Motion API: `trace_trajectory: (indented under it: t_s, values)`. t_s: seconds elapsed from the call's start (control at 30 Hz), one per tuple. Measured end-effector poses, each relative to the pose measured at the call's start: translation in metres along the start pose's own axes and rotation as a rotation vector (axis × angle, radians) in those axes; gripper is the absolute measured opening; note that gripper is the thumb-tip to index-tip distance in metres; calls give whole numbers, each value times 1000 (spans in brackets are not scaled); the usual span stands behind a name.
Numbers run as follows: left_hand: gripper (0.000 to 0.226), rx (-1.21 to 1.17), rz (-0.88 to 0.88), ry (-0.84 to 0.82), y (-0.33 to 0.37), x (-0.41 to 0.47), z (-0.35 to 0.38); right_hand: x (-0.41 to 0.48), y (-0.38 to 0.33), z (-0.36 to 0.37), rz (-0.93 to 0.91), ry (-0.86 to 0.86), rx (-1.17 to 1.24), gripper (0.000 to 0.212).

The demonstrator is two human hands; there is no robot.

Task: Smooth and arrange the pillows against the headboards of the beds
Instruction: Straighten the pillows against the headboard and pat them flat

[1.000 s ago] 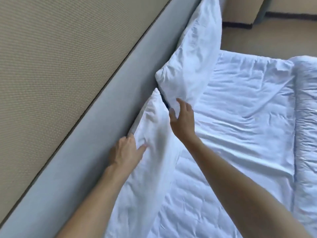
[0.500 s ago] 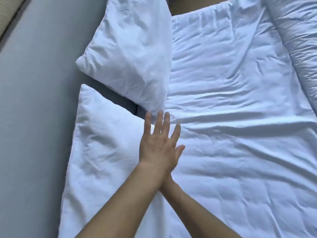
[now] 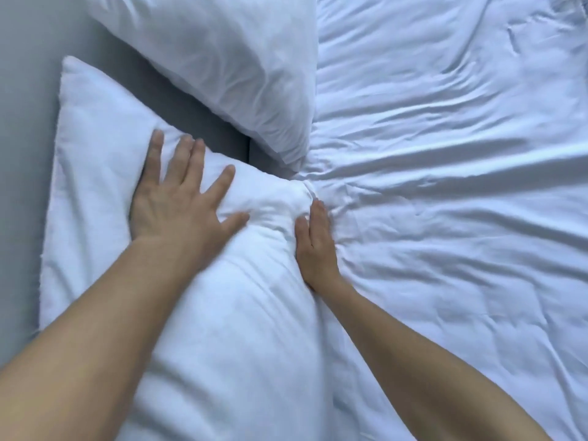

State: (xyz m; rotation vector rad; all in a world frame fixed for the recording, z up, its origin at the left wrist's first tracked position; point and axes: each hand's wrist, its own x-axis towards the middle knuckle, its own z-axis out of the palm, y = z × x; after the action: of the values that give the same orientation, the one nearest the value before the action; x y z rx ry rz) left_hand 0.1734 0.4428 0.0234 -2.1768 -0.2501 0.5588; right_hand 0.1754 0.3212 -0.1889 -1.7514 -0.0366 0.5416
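I judge this half done: my left hand [image 3: 178,198] presses spread fingers on the near plump white pillow [image 3: 95,160] lying against the grey padded headboard [image 3: 22,90], my right hand [image 3: 315,246] pushes straight-fingered at its edge, and the farther creased white pillow [image 3: 222,58] sits askew, untended.

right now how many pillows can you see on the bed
2. The near pillow lies against the grey headboard, with the left hand flat on it and the right hand at its edge. The far pillow sits just beyond it. More may lie out of view.
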Motion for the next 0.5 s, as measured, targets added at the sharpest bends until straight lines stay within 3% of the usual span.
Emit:
trace_trajectory:
  t_s: [0.07,0.17,0.23,0.33,0.5]
  values:
    - [70,29,19,-28,23,-11,-17,-32,-13,2,33,-40,142,55]
    - [67,-22,234,-70,86,-47,-38,-86,-18,3,11,-198,36,59]
    - [68,-33,338,-114,112,-79,-37,-105,-15,0,96,-263,46,58]
    - [71,-73,316,-104,98,-115,-17,-124,-8,-1,37,-290,-171,57]
    - [67,35,308,-70,62,-178,8,-177,2,3,148,-195,-55,58]
